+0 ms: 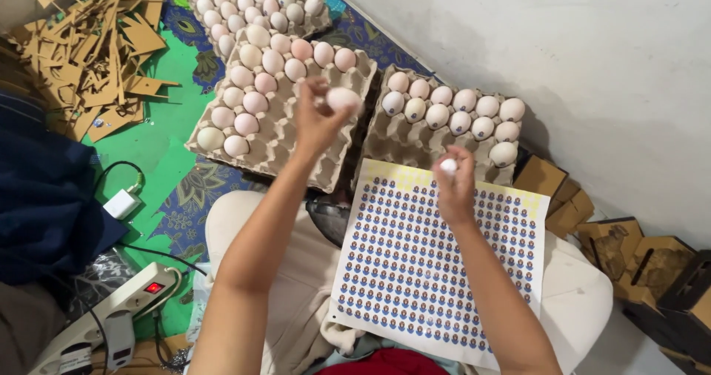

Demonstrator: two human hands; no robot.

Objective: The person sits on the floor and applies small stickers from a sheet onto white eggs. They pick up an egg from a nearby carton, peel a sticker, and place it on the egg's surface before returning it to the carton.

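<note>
My left hand (320, 117) holds a pale egg (343, 98) up over the middle egg tray (296, 149), which is partly filled with eggs. My right hand (453, 185) pinches a small white sticker (449, 165) at its fingertips, above the top edge of a sticker sheet (437, 271) covered in rows of small blue and red round stickers. The sheet rests on my lap. A second tray (415, 142) with two rows of eggs lies just beyond my right hand.
A third full egg tray (259, 5) lies farther back. Cardboard scraps (89, 49) are piled at the left. A power strip (111, 308) and a white charger (122, 203) sit at the lower left. Brown cardboard boxes (629, 256) line the white wall (592, 64) on the right.
</note>
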